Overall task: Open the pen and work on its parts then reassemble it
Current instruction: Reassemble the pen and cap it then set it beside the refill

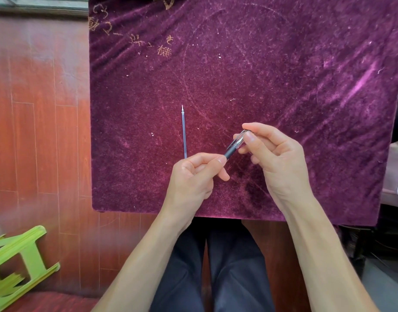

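A clear pen barrel (236,144) with a dark grip section is held slanted above the purple velvet cloth (250,75). My left hand (193,176) pinches its lower, dark end between thumb and fingers. My right hand (270,152) grips the upper, clear end with its clip. The thin pen refill (184,132) lies by itself on the cloth just left of my left hand, tip pointing away from me.
The cloth covers a small table whose near edge (193,213) is above my knees. A green plastic stool (15,262) lies tipped on the red wooden floor at the lower left. Pale fabric (396,167) shows at the right edge.
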